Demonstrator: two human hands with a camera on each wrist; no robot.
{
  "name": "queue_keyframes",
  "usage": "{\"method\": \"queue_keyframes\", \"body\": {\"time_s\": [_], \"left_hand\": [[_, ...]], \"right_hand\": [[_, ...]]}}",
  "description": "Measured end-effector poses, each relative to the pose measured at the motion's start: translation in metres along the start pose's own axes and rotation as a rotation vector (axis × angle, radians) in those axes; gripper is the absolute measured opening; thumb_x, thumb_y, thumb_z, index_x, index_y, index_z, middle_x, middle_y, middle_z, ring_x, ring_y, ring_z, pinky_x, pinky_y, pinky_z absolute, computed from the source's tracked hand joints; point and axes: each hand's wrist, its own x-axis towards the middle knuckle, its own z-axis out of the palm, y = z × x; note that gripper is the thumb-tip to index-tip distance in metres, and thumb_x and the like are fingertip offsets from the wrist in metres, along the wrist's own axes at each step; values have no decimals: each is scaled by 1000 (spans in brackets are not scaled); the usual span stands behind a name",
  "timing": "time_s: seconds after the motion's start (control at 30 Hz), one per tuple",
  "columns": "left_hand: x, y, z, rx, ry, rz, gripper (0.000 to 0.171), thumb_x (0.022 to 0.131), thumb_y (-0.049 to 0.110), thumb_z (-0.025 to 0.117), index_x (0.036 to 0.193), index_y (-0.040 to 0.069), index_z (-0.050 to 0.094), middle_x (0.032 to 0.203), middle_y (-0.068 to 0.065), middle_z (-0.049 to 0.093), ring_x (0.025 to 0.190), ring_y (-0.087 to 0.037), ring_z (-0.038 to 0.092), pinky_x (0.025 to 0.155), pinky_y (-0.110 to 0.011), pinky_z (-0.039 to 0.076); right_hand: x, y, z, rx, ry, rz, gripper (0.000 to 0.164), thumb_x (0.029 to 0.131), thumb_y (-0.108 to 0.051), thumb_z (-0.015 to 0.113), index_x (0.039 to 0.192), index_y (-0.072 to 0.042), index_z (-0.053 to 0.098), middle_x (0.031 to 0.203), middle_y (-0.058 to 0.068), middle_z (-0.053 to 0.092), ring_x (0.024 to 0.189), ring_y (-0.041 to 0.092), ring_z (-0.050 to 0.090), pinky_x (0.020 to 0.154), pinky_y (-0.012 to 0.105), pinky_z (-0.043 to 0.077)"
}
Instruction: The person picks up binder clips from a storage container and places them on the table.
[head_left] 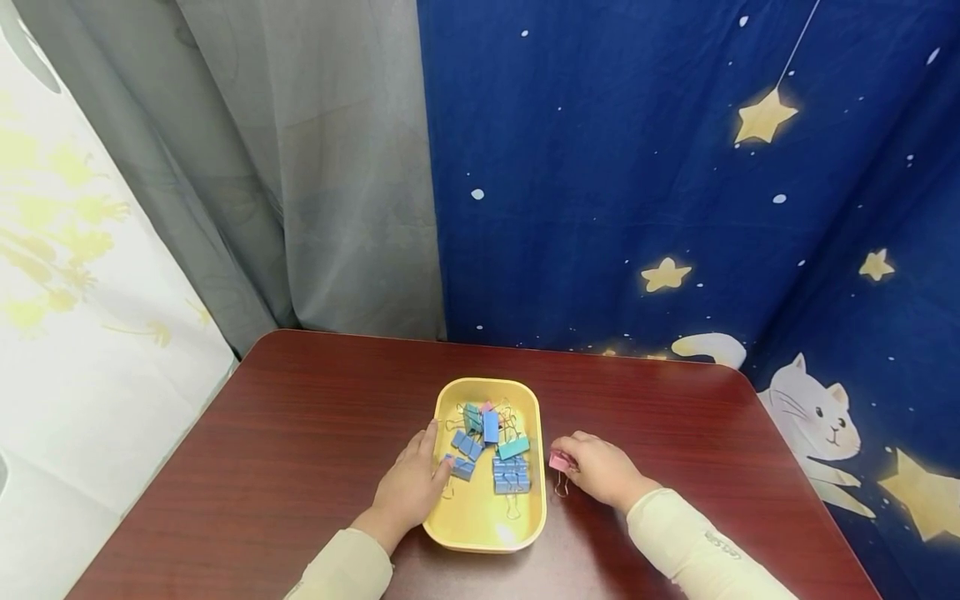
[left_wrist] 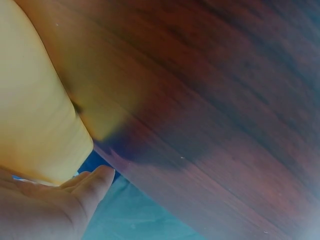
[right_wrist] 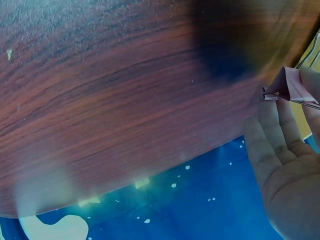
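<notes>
In the head view, a yellow tray [head_left: 487, 533] sits before me with several binder clips in it, blue, teal and green, and a bit of pink at the far end. My left hand [head_left: 408, 483] rests along the tray's left side, its thumb over the rim near a blue binder clip [head_left: 461, 467]. Just right of the tray, my right hand [head_left: 600, 468] pinches a pink binder clip [head_left: 559, 461], whose wire handle points toward me. The right wrist view shows that pink clip [right_wrist: 292, 85] between thumb and fingertips, its triangular side visible.
Dark red wooden table [head_left: 337, 400] extends on both sides of the tray. Behind it hang a grey curtain [head_left: 360, 183] and a blue curtain [head_left: 585, 183] with stars and a cat. A white patterned sheet [head_left: 90, 275] hangs at the left.
</notes>
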Motion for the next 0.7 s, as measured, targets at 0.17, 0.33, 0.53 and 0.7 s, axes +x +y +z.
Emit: {"method": "queue_keyframes", "body": {"time_s": [0.17, 0.33, 0.53, 0.7], "left_hand": [[2, -1, 0, -7, -1, 1, 66, 98, 34, 52, 153, 7, 25, 147, -25, 38, 132, -42, 41, 102, -56, 40], [2, 0, 0, -19, -2, -3, 66, 98, 35, 51, 153, 8, 25, 147, -25, 38, 133, -42, 41, 102, -56, 40], [1, 0, 0, -16, 0, -6, 66, 99, 34, 51, 153, 7, 25, 146, -25, 39, 132, -42, 41, 101, -57, 40], [0, 0, 0, -18, 0, 2, 66, 99, 34, 51, 153, 6, 25, 146, -25, 39, 132, -42, 41, 101, -56, 41]], "right_hand": [[0, 0, 4, 9, -10, 1, 21, 81, -13, 76, 100, -16, 68, 79, -8, 54, 70, 10, 50, 66, 32, 50], [1, -1, 5, 22, -25, -6, 21, 80, -11, 75, 99, -17, 67, 79, -8, 54, 71, 10, 50, 67, 33, 50], [2, -3, 7, 22, -46, -11, 20, 81, -11, 75, 99, -15, 67, 78, -7, 54, 71, 11, 50, 67, 34, 50], [2, -4, 9, 23, -53, -5, 20, 81, -11, 75, 98, -16, 67, 77, -8, 51, 70, 11, 49, 65, 33, 49]]}}
